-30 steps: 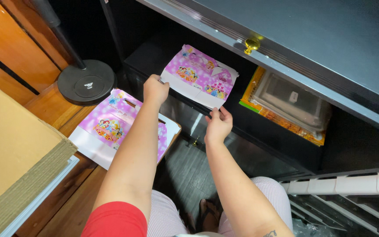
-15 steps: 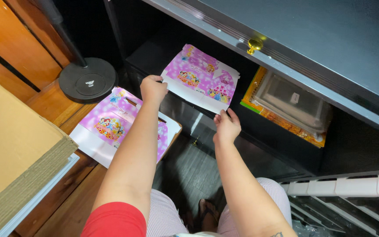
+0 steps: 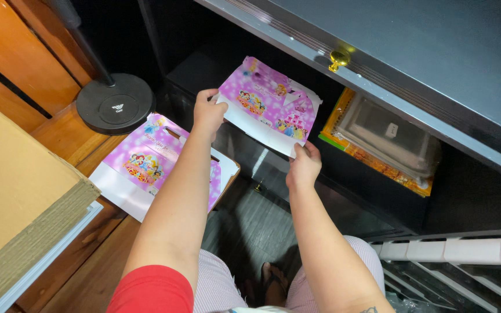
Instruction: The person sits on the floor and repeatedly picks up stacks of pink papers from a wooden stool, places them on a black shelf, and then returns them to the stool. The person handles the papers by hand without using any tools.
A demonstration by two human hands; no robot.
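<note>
Item 1: pink flat box (image 3: 268, 104), printed with cartoon figures, white band along its lower edge. I see it held tilted in the dark cabinet opening (image 3: 215, 52), under the grey drawer front.

Item 2: left hand (image 3: 208, 113), closed on the box's left corner, fingers curled over the edge.

Item 3: right hand (image 3: 304, 166), pinching the box's lower right corner, thumb on top.

Item 4: stack of pink boxes (image 3: 158, 165), same print, lying flat on the wooden ledge (image 3: 71, 136) under my left forearm. I cannot tell how many.

Item 5: clear plastic tub (image 3: 387, 139), lid on, resting on a yellow-orange tray (image 3: 378, 168) inside the cabinet, just right of the held box. Contents cannot be made out.

Item 6: gold knob (image 3: 338, 58) on the drawer front.

Item 7: round black stand base (image 3: 115, 104), left of the stack.

Item 8: cardboard sheets (image 3: 15, 208), far left.
</note>
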